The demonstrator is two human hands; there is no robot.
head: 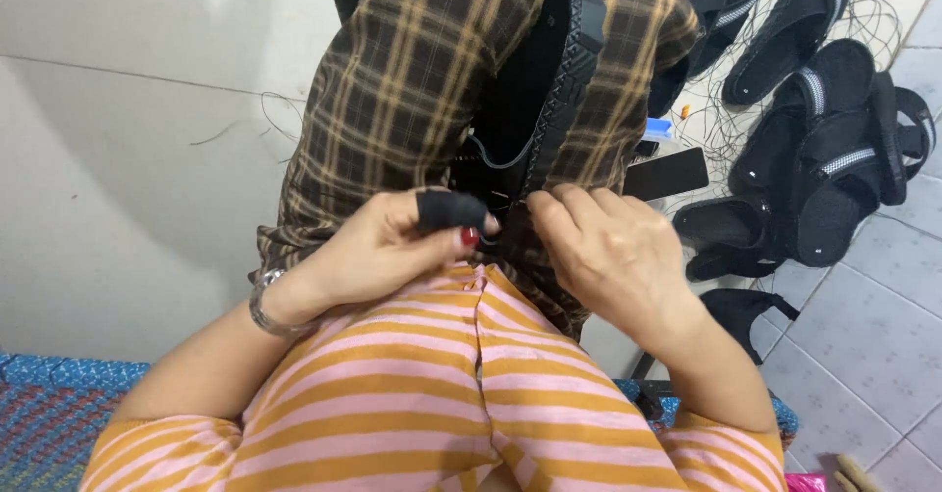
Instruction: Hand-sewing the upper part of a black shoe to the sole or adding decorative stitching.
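Observation:
A black sandal [549, 90] lies wedged upright between my knees in brown plaid trousers [412, 80], its patterned sole edge facing right. My left hand [392, 242], with a black finger guard on the forefinger and a bracelet at the wrist, pinches at the sandal's near end. My right hand [608, 247] has its fingers closed against the same end, just right of the left hand. What the fingertips grip is too small to tell; thin black thread seems to run there.
Several black sandals [834, 149] with grey-striped straps lie on the tiled floor at the right among loose black thread. A dark phone [667, 173] rests by my right knee. A blue woven mat [49, 414] shows at the lower left.

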